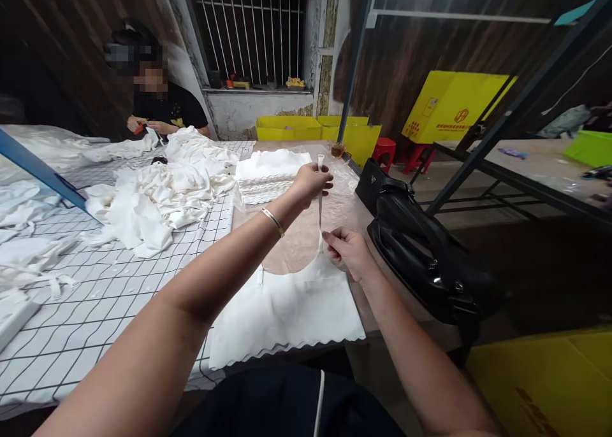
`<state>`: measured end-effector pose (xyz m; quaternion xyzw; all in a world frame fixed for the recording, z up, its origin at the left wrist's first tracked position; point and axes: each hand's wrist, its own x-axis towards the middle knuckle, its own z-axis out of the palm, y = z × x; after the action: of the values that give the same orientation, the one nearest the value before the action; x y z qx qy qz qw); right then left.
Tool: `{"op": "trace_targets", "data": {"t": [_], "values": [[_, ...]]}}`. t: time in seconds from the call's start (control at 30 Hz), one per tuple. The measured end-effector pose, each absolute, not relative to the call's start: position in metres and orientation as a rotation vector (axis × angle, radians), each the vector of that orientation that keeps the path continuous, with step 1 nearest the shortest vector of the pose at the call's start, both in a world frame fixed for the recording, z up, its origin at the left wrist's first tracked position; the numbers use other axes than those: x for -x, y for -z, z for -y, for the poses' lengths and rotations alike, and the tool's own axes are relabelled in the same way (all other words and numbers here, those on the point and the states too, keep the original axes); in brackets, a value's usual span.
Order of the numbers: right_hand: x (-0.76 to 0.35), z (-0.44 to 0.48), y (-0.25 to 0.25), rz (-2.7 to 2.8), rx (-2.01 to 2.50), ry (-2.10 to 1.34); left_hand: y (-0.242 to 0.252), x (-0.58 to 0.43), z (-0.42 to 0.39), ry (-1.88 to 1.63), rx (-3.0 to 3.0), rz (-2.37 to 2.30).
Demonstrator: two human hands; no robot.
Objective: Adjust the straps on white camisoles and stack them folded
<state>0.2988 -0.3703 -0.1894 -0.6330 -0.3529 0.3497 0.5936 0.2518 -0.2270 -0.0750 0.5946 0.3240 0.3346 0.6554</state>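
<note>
A white garment [287, 309] with a wavy hem lies flat at the table's near edge. One of its thin straps [320, 211] is stretched upward, away from my body. My left hand [312, 183] has the far end of this strap between its fingers. Lower down, near where the strap joins the garment, my right hand [345, 249] pinches it. Beyond my left wrist is a stack of folded white garments [268, 172], partly hidden by that hand.
Loose white garments [148, 195] are heaped on the checked cloth [119, 316] at the left. A black bag [415, 246] sits along the table's right edge. A person [172, 106] works at the back left. Yellow boxes [289, 128] stand behind the table.
</note>
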Motion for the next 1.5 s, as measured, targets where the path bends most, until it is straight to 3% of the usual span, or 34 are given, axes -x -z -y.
{"op": "trace_targets", "data": {"t": [0.1, 0.17, 0.3, 0.47, 0.6, 0.77, 0.9, 1.17, 1.5], "values": [[-0.292, 0.365, 0.179, 0.712, 1.177, -1.367, 0.071, -0.245, 0.250, -0.874, -1.234, -0.685], [-0.281, 0.367, 0.184, 0.523, 0.968, -1.514, 0.078, -0.235, 0.269, -0.930, -1.109, -0.651], [-0.274, 0.368, 0.195, 0.138, 0.776, -1.441, 0.109, -0.198, 0.311, -0.916, -1.086, -0.562], [-0.290, 0.375, 0.184, 0.016, 0.853, -1.389, 0.137, -0.140, 0.318, -0.582, -1.905, -0.409], [-0.293, 0.389, 0.180, 0.159, 1.001, -1.459, 0.145, -0.144, 0.288, -0.469, -2.388, -0.646], [-0.298, 0.406, 0.182, 0.567, 1.409, -1.230, 0.170, -0.184, 0.277, -0.050, -2.485, -0.293], [-0.308, 0.426, 0.174, 0.861, 1.639, -1.095, 0.188, -0.201, 0.275, -0.109, -2.481, -0.254], [-0.311, 0.476, 0.158, 0.893, 1.773, -1.510, 0.213, -0.210, 0.253, -0.304, -2.358, -0.607], [-0.317, 0.482, 0.163, 0.658, 1.646, -1.632, 0.217, -0.202, 0.253, -0.278, -2.340, -0.914]]}}
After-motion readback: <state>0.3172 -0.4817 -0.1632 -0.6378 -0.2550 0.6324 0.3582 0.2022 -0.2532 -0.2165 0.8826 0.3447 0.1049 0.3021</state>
